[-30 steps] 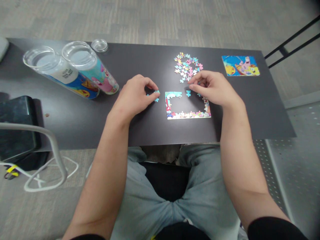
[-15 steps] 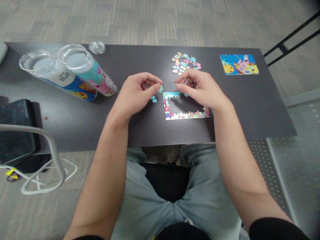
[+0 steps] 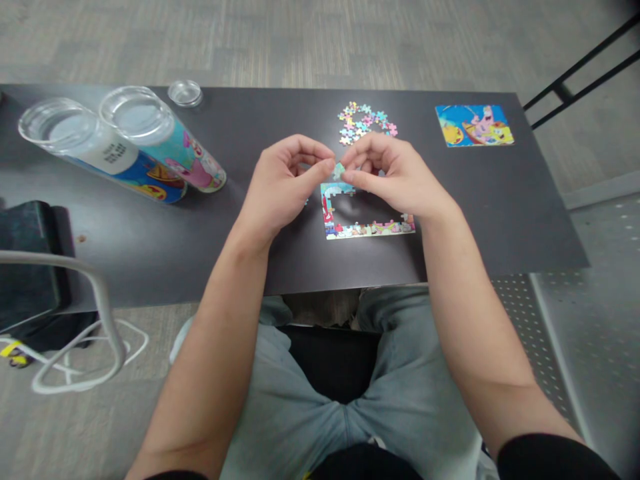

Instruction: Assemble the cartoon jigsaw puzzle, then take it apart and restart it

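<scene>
Had a small, pale-teal, knobbed jigsaw piece (image 3: 339, 172) between both hands, just off the 11 o'clock corner of a multicoloured, rectangular, part-built puzzle border (image 3: 371, 231) on the dark, smooth surface (image 3: 325, 267). Looked pinched by the fingers (image 3: 317, 175) of the bare left hand (image 3: 285, 183), tips pressed together at roughly 10 o'clock. Saw the bare right hand (image 3: 395, 173) at 3 o'clock, fingers half-curled, tips right by the piece; couldn't tell about any actual grip there. Guessed at light, stiff card, not too slippery, knobs probably bendable, so best held by opposite edges. Couldn't make out its long axis or knob direction, tbh. Read the border's long axis as roughly 9-to-3.
</scene>
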`<move>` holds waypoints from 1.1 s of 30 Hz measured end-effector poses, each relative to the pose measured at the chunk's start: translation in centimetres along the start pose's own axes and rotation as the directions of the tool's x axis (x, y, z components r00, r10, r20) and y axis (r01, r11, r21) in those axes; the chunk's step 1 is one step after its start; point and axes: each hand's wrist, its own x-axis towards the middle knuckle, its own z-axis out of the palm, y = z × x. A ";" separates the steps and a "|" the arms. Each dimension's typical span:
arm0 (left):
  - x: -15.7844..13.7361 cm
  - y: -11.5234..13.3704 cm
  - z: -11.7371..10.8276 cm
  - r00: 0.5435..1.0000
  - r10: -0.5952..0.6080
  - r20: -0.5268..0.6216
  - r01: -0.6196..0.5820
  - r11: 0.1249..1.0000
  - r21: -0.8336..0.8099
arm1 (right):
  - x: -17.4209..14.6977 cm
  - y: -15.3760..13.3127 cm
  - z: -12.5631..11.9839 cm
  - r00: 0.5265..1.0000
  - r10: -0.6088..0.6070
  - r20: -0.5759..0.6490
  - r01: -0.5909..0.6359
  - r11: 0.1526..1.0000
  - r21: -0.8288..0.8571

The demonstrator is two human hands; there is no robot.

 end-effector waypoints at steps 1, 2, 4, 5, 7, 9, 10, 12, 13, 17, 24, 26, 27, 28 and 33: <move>0.0 0.0 0.0 1.000 0.001 0.000 -0.001 1.000 -0.007 | 0.0 0.1 -0.1 1.000 -0.003 -0.003 0.003 1.000 0.010; 0.1 0.0 0.0 1.000 -0.002 0.006 0.002 1.000 -0.017 | 0.0 0.2 -0.1 1.000 -0.005 -0.011 0.005 1.000 0.016; 0.1 0.0 0.0 1.000 -0.008 0.021 0.008 0.999 -0.036 | 0.1 0.6 -0.2 1.000 -0.008 -0.029 0.009 1.000 0.023; 0.1 0.0 0.0 1.000 -0.012 0.027 0.013 0.999 -0.043 | 0.2 0.8 -0.2 0.999 -0.014 -0.036 0.015 0.999 0.028; 0.1 0.1 0.0 0.999 -0.027 0.039 0.029 0.999 -0.045 | 0.3 1.2 -0.3 0.999 -0.036 -0.038 0.037 0.999 0.039; 0.1 0.3 0.0 0.997 -0.048 0.061 0.050 0.998 -0.033 | 0.2 1.4 -0.5 0.998 -0.055 -0.030 0.056 0.998 0.034; 0.0 0.3 -0.1 0.996 -0.056 0.075 0.058 0.998 -0.019 | 0.1 1.4 -0.6 0.998 -0.060 -0.028 0.061 0.998 0.022; -0.1 0.5 -0.2 0.994 -0.063 0.090 0.059 0.997 0.049 | -0.1 1.1 -1.1 0.998 -0.049 -0.034 0.048 0.999 -0.025; -0.2 0.5 -0.3 0.994 -0.062 0.086 0.052 0.992 0.111 | -0.3 0.9 -1.4 0.999 -0.028 -0.039 0.025 0.998 -0.061; -0.5 0.4 -0.4 0.997 -0.020 0.072 -0.011 0.913 0.408 | -1.1 0.2 -2.5 0.995 0.087 -0.044 -0.095 0.966 -0.242; -0.5 -0.1 0.3 0.993 0.000 0.116 -0.057 0.874 0.483 | -1.1 0.2 -2.6 0.995 0.104 -0.004 -0.099 0.932 -0.349; -0.5 -0.1 0.4 0.993 -0.004 0.117 -0.054 0.872 0.486 | -1.1 0.2 -2.5 0.994 0.106 0.004 -0.097 0.930 -0.355; -0.5 -0.1 0.4 0.993 -0.007 0.118 -0.052 0.873 0.485 | -1.1 0.2 -2.5 0.994 0.107 0.004 -0.098 0.929 -0.358; -0.5 -0.1 0.4 0.993 -0.009 0.120 -0.051 0.873 0.484 | -1.1 0.3 -2.5 0.994 0.106 0.003 -0.098 0.928 -0.360; -0.4 -0.3 0.4 0.991 0.005 0.132 -0.074 0.851 0.519 | -1.1 0.6 -2.6 0.997 0.078 0.008 -0.071 0.935 -0.348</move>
